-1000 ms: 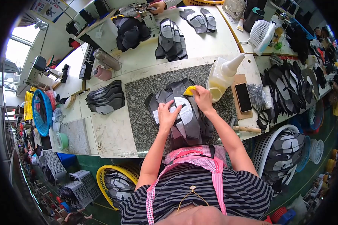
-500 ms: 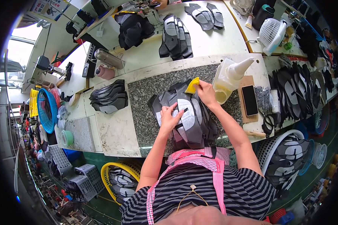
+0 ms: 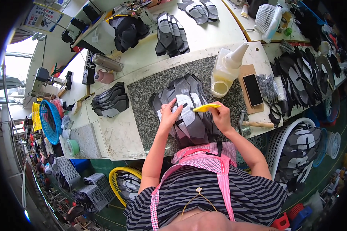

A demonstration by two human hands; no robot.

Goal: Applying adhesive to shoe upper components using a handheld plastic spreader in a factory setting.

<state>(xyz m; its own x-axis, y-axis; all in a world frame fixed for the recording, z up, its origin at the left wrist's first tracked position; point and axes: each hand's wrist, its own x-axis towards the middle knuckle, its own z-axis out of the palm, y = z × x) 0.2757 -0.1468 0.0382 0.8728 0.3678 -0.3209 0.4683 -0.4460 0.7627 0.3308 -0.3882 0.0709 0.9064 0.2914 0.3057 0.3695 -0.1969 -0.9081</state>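
A fanned pile of grey and black shoe-upper pieces [image 3: 187, 117] with light grey patches lies in front of me on the speckled stone slab [image 3: 142, 96]. My left hand [image 3: 169, 114] rests on the pile, fingers spread, thumb and forefinger on either side of a small dark slot in the top piece. Between the fingers of my right hand [image 3: 222, 117] is a yellow wedge-shaped pad [image 3: 206, 107]. Its tip is over the light patch of the top piece; whether it touches, I cannot tell. Beyond the right hand stands a translucent bottle [image 3: 224, 73] with a cone spout, holding pale liquid.
A hammer [image 3: 258, 124], phone [image 3: 252, 90] and scissors [image 3: 274, 114] lie right of the slab. More upper pieces are stacked at left [image 3: 111, 100] and at the back [image 3: 170, 34]. Baskets of pieces, one yellow [image 3: 112, 184], one white [image 3: 278, 148], stand below the table edge.
My right hand has brought the yellow pad from the pile's far edge nearer to me, over the top piece. My left hand stays on the pile. The view has shifted slightly.
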